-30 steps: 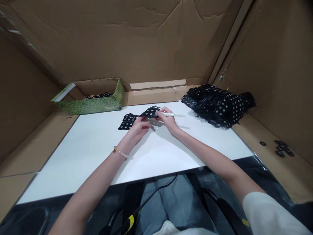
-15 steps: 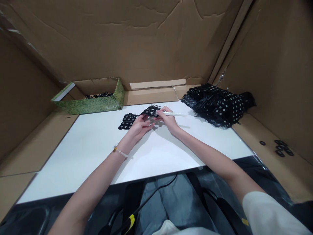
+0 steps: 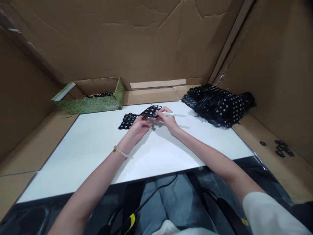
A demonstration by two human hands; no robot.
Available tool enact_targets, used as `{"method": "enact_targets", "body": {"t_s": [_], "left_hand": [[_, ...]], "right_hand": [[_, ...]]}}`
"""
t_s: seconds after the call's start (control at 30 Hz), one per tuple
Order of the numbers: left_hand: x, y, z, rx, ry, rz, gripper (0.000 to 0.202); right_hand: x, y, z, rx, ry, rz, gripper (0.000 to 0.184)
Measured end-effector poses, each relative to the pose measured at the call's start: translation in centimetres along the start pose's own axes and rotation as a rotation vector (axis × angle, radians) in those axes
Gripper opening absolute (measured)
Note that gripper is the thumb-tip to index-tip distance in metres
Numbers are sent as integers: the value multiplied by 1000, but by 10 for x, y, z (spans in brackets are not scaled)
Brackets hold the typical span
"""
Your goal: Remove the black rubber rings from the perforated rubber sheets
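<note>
A small black piece of fabric with white dots (image 3: 132, 119) lies near the far middle of the white table (image 3: 97, 147). My left hand (image 3: 140, 125) pinches its right part and lifts that end a little. My right hand (image 3: 166, 119) is closed on a thin white pen (image 3: 174, 114), whose tip meets the lifted fabric near my left fingertips. A beaded bracelet (image 3: 119, 151) sits on my left wrist.
A heap of black dotted fabric (image 3: 217, 104) lies at the table's far right. A green cardboard box (image 3: 93, 98) with small black rings stands at the far left. More black rings (image 3: 281, 148) lie on the cardboard to the right. Cardboard walls enclose the table.
Almost nothing: my left fingers shifted slightly on the fabric; the pen and right hand stay at the same place.
</note>
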State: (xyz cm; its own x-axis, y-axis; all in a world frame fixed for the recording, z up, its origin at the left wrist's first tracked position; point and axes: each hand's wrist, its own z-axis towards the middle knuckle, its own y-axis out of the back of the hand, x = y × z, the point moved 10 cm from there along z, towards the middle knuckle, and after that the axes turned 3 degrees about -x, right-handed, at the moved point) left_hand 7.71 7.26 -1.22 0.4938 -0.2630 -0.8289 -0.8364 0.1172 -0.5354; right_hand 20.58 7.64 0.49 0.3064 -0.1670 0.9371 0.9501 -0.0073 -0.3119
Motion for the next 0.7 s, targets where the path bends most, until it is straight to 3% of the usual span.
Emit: {"method": "enact_targets", "body": {"t_s": [0.53,0.7], "left_hand": [[1,0,-2,-18,4,2,46],[2,4,-1,-38,38,-16,23]], "right_hand": [[2,-1,-1,6,3,-3,42],[3,-4,-2,33,13,-12,39]]}}
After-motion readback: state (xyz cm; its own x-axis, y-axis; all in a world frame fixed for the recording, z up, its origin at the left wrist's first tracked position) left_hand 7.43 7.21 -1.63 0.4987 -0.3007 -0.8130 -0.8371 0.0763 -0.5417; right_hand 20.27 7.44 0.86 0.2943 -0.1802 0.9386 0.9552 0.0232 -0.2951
